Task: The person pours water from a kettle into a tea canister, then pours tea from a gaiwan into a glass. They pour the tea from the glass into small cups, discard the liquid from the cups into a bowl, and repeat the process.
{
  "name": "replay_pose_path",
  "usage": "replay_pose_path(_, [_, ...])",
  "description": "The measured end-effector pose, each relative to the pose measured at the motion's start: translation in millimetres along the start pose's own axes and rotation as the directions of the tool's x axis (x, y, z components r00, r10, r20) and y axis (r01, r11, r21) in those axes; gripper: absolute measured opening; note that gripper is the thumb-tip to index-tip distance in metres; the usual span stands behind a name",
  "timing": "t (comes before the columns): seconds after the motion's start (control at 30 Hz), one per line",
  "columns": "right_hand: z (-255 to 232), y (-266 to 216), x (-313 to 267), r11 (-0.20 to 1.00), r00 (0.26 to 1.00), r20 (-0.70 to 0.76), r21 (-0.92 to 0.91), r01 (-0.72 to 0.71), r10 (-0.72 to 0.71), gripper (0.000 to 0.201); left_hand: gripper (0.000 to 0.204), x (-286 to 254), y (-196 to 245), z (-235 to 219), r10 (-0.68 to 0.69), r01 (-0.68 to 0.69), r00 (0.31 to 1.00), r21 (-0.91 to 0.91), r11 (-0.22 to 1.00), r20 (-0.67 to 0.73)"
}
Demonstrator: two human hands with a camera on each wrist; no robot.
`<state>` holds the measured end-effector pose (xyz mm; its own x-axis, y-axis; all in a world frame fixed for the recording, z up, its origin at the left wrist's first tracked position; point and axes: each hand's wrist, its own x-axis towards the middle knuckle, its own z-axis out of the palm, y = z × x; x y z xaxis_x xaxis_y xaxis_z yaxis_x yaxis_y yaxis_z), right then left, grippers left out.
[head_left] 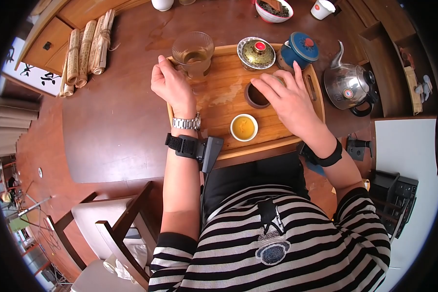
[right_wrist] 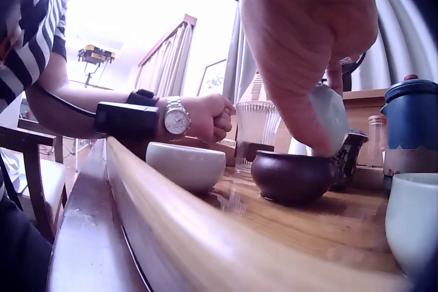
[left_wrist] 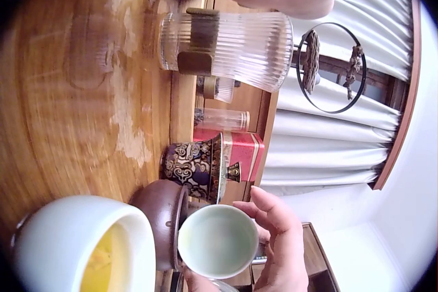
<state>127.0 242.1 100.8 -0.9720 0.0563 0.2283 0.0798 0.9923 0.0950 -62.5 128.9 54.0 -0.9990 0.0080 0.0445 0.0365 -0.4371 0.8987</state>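
My right hand (head_left: 289,100) pinches a small pale green teacup (left_wrist: 217,240), tilted on its side, over a dark brown bowl (right_wrist: 291,177). The cup's mouth faces the left wrist camera. Beside the bowl stands a white cup of yellow tea (head_left: 244,127). Another pale green cup (right_wrist: 414,217) sits on the tray at the right in the right wrist view. My left hand (head_left: 173,87), fingers loosely curled and holding nothing, rests by the left edge of the wooden tray (head_left: 224,119). Just beyond it stands a ribbed glass pitcher (head_left: 193,51) with some liquid low inside.
A patterned lidded cup (head_left: 256,54) and a blue lidded pot (head_left: 301,47) stand at the tray's far side. Right of the tray is a steel kettle (head_left: 348,85). Bamboo scrolls (head_left: 87,48) lie at the left; a bowl of tea leaves (head_left: 275,10) stands farther back.
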Motion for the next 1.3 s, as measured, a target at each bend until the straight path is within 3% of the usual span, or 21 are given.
replay_pose_path(0.17, [1.3, 3.8, -4.0, 1.000, 0.999, -0.032, -0.014, 0.024, -0.024, 0.055, 0.037, 2.3, -2.5, -3.8, 0.009, -0.009, 1.000, 0.001, 1.000, 0.014])
replay_pose_path(0.27, [-6.0, 8.6, -11.1, 0.955, 0.973, -0.097, 0.231, -0.184, 0.210, 0.061, 0.038, -0.3, 1.7, -1.9, -0.012, 0.012, 1.000, 0.017, 1.000, 0.004])
replay_pose_path(0.3, [-7.5, 7.7, -15.0, 0.955, 0.973, -0.096, 0.232, -0.184, 0.211, 0.061, 0.038, 0.1, 1.1, -2.3, -0.013, 0.013, 1.000, 0.017, 1.000, 0.004])
replay_pose_path(0.37, [-11.5, 2.2, -24.8, 0.739, 0.906, 0.033, 0.567, -0.364, 0.421, 0.060, 0.038, 1.4, -0.5, -2.7, 0.009, -0.009, 1.000, -0.002, 1.000, 0.016])
replay_pose_path(0.47, [-9.6, -5.7, -40.7, 0.659, 0.921, 0.150, 0.657, -0.365, 0.361, 0.062, 0.037, 0.6, 0.0, 0.8, 0.009, -0.009, 1.000, -0.001, 1.000, -0.001])
replay_pose_path(0.6, [0.1, -13.5, -52.7, 0.753, 0.932, 0.218, 0.550, -0.362, 0.289, 0.066, 0.037, -0.4, 1.6, -1.9, 0.001, -0.001, 1.000, 0.017, 1.000, 0.015])
replay_pose_path(0.7, [5.3, -14.2, -53.8, 0.816, 0.949, 0.159, 0.485, -0.314, 0.271, 0.068, 0.036, -0.7, 2.3, -2.3, -0.022, 0.022, 1.000, 0.005, 1.000, 0.022])
replay_pose_path(0.93, [-0.8, -5.0, -51.7, 0.833, 0.958, 0.152, 0.473, -0.288, 0.245, 0.067, 0.036, -0.7, 1.0, -2.4, -0.024, 0.024, 1.000, 0.012, 1.000, 0.011])
replay_pose_path(1.0, [-3.8, 12.0, -44.8, 0.867, 0.956, -0.063, 0.441, -0.230, 0.286, 0.055, 0.036, -0.7, 0.9, -3.6, -0.027, 0.027, 1.000, 0.010, 1.000, 0.012])
replay_pose_path(1.07, [-12.7, 26.4, -26.8, 0.814, 0.845, -0.245, 0.486, -0.317, 0.476, 0.033, 0.037, -0.7, 1.3, -4.2, -0.028, 0.028, 0.999, 0.013, 1.000, 0.024])
replay_pose_path(1.1, [-12.3, 39.7, -20.7, 0.841, 0.810, -0.344, 0.447, -0.304, 0.476, 0.030, 0.037, 0.1, -0.3, -4.6, -0.028, 0.027, 0.999, 0.008, 1.000, 0.029])
replay_pose_path(1.17, [-8.8, 65.1, -5.9, 0.858, 0.769, -0.422, 0.411, -0.309, 0.480, 0.031, 0.037, 1.9, -4.5, -6.2, -0.016, 0.017, 0.999, -0.017, 1.000, 0.028])
replay_pose_path(1.3, [12.0, 97.2, 13.7, 0.885, 0.775, -0.430, 0.279, -0.373, 0.463, 0.031, 0.037, 1.6, -3.8, -5.8, -0.016, 0.016, 1.000, -0.007, 1.000, 0.027])
